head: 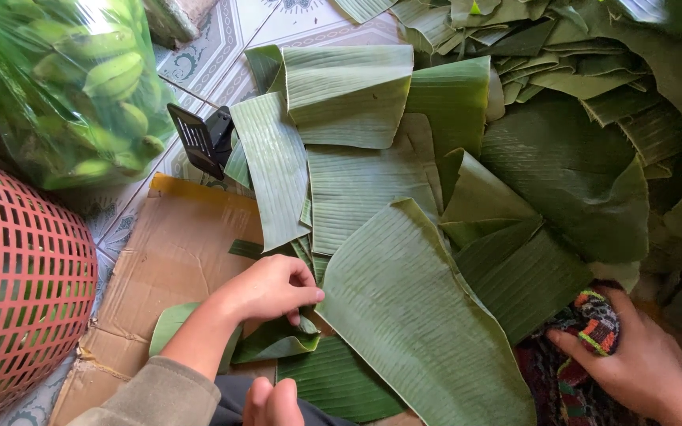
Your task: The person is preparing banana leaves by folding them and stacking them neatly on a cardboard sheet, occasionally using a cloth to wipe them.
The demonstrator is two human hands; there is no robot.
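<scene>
Head view looks down on a large banana leaf piece (416, 315) lying pale side up across the person's lap, and everything else can be placed from it. Just left of its lower edge, the left hand (270, 288) has its fingers curled together, pinching the folded edge of a small dark-green leaf piece (278, 339) that rests on the flattened cardboard (175, 252). At the large leaf's right edge, the right hand (641, 363) is closed on a multicoloured knitted cloth (586, 331), fingers wrapped over the bunched fabric. Beyond the large leaf's far tip lies a spread of cut leaf sheets (349, 95), and farther to the upper right a heap of darker leaves (570, 173). Well to the left of the leaf stand a red plastic basket (25, 292) and, above it, a clear bag of green bananas (88, 87); a small black object (203, 138) sits on the tiled floor between the bag and the sheets. The step in hand looks like wiping and sorting leaves one piece at a time: bringing the cloth onto a leaf would call for the other hand to hold that leaf flat.
</scene>
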